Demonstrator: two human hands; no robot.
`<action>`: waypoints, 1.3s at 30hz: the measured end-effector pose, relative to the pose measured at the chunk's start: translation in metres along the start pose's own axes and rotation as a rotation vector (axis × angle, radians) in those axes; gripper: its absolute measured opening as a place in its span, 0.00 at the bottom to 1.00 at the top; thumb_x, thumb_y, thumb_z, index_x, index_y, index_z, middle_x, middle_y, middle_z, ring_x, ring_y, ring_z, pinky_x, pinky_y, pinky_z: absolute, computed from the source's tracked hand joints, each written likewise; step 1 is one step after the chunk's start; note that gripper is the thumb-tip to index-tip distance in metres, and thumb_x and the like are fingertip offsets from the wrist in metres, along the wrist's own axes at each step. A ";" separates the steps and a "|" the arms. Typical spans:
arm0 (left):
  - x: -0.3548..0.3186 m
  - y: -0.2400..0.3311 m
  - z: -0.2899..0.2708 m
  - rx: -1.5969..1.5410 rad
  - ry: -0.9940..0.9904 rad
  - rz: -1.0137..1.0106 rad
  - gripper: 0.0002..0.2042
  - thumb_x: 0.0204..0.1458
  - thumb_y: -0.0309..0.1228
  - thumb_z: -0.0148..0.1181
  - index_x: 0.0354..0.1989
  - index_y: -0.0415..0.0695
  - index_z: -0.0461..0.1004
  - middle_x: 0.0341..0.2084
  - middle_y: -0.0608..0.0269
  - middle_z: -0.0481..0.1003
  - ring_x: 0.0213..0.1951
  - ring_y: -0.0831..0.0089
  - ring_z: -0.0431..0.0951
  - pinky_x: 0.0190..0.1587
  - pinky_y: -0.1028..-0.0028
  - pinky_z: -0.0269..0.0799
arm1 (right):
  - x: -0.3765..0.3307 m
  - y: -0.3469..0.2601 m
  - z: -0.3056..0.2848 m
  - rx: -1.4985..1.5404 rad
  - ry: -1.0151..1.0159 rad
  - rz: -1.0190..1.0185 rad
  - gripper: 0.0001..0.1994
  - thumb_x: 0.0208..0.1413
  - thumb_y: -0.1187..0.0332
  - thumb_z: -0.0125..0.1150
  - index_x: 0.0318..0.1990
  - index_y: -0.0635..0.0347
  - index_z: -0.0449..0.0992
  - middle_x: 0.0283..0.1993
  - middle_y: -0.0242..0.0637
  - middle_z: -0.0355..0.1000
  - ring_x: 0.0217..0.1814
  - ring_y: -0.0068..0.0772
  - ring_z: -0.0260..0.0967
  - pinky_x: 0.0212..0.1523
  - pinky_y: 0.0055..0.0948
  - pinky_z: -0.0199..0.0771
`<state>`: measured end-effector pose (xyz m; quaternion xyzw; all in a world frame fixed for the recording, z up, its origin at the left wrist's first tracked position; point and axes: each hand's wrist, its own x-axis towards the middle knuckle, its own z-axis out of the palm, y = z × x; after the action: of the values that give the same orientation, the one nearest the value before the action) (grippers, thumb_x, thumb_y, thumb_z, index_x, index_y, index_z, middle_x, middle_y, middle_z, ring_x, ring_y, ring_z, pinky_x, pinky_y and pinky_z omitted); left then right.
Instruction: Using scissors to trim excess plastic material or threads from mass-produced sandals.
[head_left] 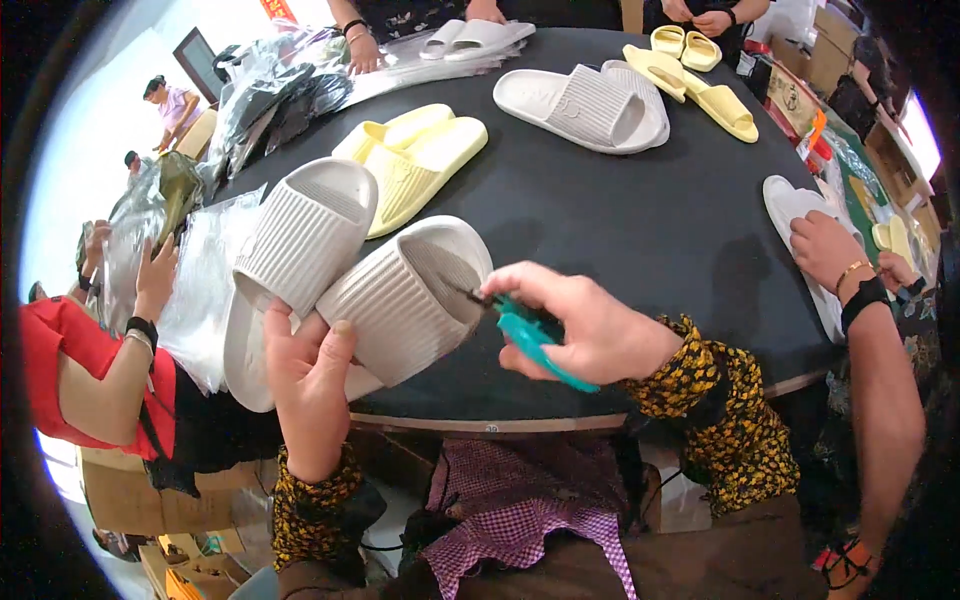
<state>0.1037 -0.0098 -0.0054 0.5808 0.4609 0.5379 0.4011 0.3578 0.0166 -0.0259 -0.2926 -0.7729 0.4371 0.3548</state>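
Observation:
A pair of light grey slide slippers [395, 310] with ribbed straps is held up over the near edge of the table. My left hand [310, 380] grips both together, thumb on the right slipper's strap and fingers between the two. In my right hand [575, 320] is a pair of scissors with teal handles [535, 345], the fingers wrapped round them. The scissors' dark tips reach to the edge of the right slipper's foot opening. Whether the blades touch the slipper I cannot tell.
Pale yellow slippers [425, 165] and another grey pair [590, 105] lie on the black table [600, 210]. Clear plastic bags [210, 270] are heaped at the left. Co-workers' hands work at both sides and the far edge; one touches a white slipper [790, 205] at the right.

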 end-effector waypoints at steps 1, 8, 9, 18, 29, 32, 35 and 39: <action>0.001 -0.002 0.001 -0.014 0.027 0.017 0.25 0.55 0.21 0.49 0.59 0.33 0.48 0.45 0.52 0.71 0.40 0.78 0.70 0.41 0.81 0.65 | 0.000 0.003 0.004 -0.042 0.002 -0.013 0.22 0.48 0.68 0.62 0.50 0.64 0.63 0.32 0.49 0.71 0.33 0.41 0.73 0.36 0.33 0.72; 0.004 -0.001 0.014 -0.093 0.106 0.057 0.25 0.54 0.20 0.48 0.59 0.34 0.47 0.45 0.50 0.71 0.39 0.77 0.70 0.39 0.81 0.65 | 0.002 0.012 0.008 -0.082 0.043 0.084 0.21 0.48 0.66 0.62 0.48 0.65 0.64 0.33 0.54 0.72 0.36 0.50 0.73 0.35 0.38 0.72; 0.004 -0.003 0.014 -0.094 0.105 0.055 0.25 0.54 0.20 0.48 0.59 0.34 0.47 0.45 0.50 0.71 0.39 0.77 0.70 0.39 0.81 0.65 | 0.001 0.012 0.008 -0.099 0.056 0.088 0.21 0.48 0.66 0.62 0.47 0.65 0.64 0.33 0.53 0.72 0.36 0.51 0.73 0.35 0.38 0.72; 0.008 -0.014 0.016 -0.156 0.184 0.144 0.27 0.54 0.21 0.48 0.62 0.36 0.47 0.50 0.51 0.69 0.45 0.71 0.72 0.45 0.77 0.67 | 0.002 0.015 0.010 -0.127 0.082 0.090 0.20 0.47 0.67 0.62 0.46 0.65 0.65 0.31 0.55 0.72 0.36 0.52 0.73 0.35 0.40 0.72; 0.005 -0.011 0.017 -0.052 0.088 0.126 0.27 0.54 0.20 0.48 0.60 0.31 0.45 0.49 0.41 0.68 0.52 0.65 0.69 0.54 0.72 0.61 | 0.003 0.011 0.008 -0.011 0.147 0.150 0.18 0.49 0.68 0.61 0.44 0.66 0.65 0.29 0.51 0.72 0.33 0.47 0.74 0.33 0.35 0.73; 0.003 -0.012 0.021 -0.052 0.105 0.139 0.27 0.54 0.20 0.48 0.60 0.31 0.45 0.48 0.41 0.69 0.50 0.65 0.70 0.53 0.73 0.61 | 0.003 0.013 0.008 -0.006 0.137 0.156 0.18 0.49 0.68 0.61 0.44 0.65 0.65 0.29 0.50 0.72 0.33 0.46 0.74 0.33 0.36 0.73; 0.001 -0.014 0.020 -0.028 0.090 0.113 0.27 0.54 0.20 0.49 0.60 0.31 0.45 0.47 0.41 0.69 0.50 0.65 0.70 0.53 0.73 0.61 | 0.001 0.016 0.008 -0.034 0.142 0.141 0.18 0.48 0.67 0.62 0.45 0.65 0.65 0.29 0.50 0.72 0.34 0.45 0.74 0.34 0.36 0.72; 0.000 -0.016 0.023 -0.050 0.091 0.132 0.27 0.54 0.20 0.49 0.60 0.31 0.44 0.47 0.40 0.69 0.50 0.65 0.70 0.52 0.73 0.61 | 0.003 0.011 0.007 -0.071 0.078 0.162 0.21 0.48 0.66 0.62 0.46 0.65 0.63 0.30 0.52 0.72 0.35 0.48 0.74 0.36 0.37 0.72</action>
<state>0.1246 -0.0055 -0.0233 0.5748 0.4258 0.6003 0.3577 0.3520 0.0210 -0.0372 -0.3832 -0.7474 0.4251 0.3375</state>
